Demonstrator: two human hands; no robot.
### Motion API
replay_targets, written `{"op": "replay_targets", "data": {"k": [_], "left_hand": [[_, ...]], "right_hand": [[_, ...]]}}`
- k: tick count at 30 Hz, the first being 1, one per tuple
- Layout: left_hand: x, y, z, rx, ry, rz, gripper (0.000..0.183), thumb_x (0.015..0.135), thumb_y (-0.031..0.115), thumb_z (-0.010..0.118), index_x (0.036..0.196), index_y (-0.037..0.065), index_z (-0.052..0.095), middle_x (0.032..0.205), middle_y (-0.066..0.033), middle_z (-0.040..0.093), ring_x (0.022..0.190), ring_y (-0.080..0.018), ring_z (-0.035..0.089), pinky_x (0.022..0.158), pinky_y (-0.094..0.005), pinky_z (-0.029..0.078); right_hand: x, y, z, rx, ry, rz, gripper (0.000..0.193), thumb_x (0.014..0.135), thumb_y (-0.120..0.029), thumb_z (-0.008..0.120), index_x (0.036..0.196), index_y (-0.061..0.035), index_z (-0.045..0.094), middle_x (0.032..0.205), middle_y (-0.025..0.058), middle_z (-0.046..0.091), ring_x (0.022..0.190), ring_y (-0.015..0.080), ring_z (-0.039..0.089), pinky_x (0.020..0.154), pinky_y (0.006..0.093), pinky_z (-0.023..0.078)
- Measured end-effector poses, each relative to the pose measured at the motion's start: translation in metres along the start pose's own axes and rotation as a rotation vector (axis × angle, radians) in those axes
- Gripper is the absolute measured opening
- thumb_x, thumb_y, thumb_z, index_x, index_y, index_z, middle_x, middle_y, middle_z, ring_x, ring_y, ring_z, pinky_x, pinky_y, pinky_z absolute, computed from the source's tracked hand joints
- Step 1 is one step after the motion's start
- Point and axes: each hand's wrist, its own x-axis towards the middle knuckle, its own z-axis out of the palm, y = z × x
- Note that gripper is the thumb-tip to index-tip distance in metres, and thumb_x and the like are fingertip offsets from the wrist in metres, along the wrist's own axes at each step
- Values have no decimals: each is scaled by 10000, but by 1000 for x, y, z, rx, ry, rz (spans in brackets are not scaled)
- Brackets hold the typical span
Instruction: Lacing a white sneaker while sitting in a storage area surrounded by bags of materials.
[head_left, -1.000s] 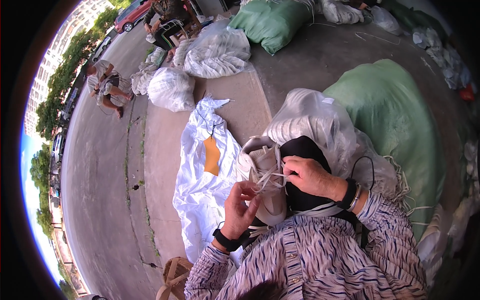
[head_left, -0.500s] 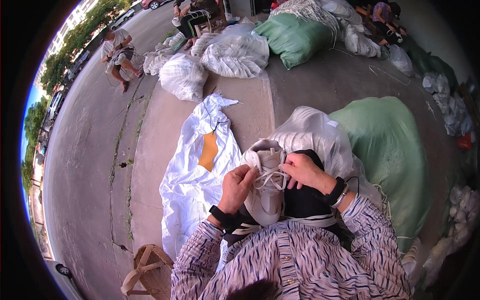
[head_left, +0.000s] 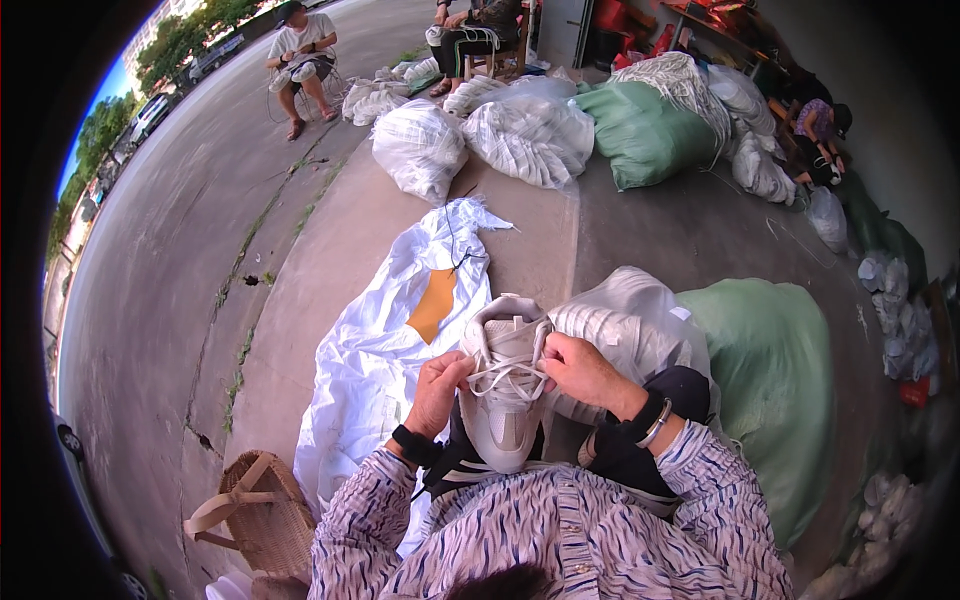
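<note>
A pale beige sneaker [head_left: 503,436] rests on my lap, its heel pointing away from me and its toe toward me. White shoelace [head_left: 508,380] crosses over its tongue. At the shoe's left side, my left hand [head_left: 438,392] pinches one lace end between thumb and fingers. My right hand [head_left: 588,374] is closed on the lace on the other side, close to the shoe's collar. Both wrists carry black bands, and the lace parts inside my fingers are hidden.
White crumpled sheeting [head_left: 375,370] with an orange patch [head_left: 433,306] lies left of my legs. A clear bag of shoes [head_left: 640,315] and a green sack [head_left: 765,370] stand right. A woven basket [head_left: 262,510] is lower left. Several bags and seated people are farther off.
The view has shifted, so the surroundings sit differently in it. My hands have drawn slightly farther apart at the laces, and my right knee has swung outward from the shoe.
</note>
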Motion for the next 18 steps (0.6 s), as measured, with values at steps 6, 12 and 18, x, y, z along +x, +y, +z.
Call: {"op": "replay_targets", "data": {"k": [6, 12, 18], "left_hand": [[12, 5, -15, -109, -33, -77, 451, 952, 403, 406, 766, 38, 594, 631, 8, 528, 585, -80, 475, 593, -212, 398], [65, 27, -7, 270, 73, -30, 419, 823, 331, 581, 1035, -30, 594, 964, -133, 623, 884, -190, 596, 783, -282, 463], [102, 37, -9, 487, -274, -270, 412, 766, 248, 582, 1068, -31, 605, 966, -134, 629, 895, -205, 599, 800, -309, 463]], "right_hand": [[1, 11, -6, 173, -97, 64, 57, 862, -74, 529, 822, -44, 501, 744, 9, 562, 639, 94, 609, 524, 221, 470], [7, 30, 2, 244, -115, -137, 101, 895, -147, 518, 883, -47, 512, 783, 20, 565, 634, 95, 598, 564, 234, 492], [21, 62, 11, 604, 52, 206, 279, 940, -326, 434, 923, -65, 530, 762, 32, 592, 580, 105, 579, 543, 237, 503]]}}
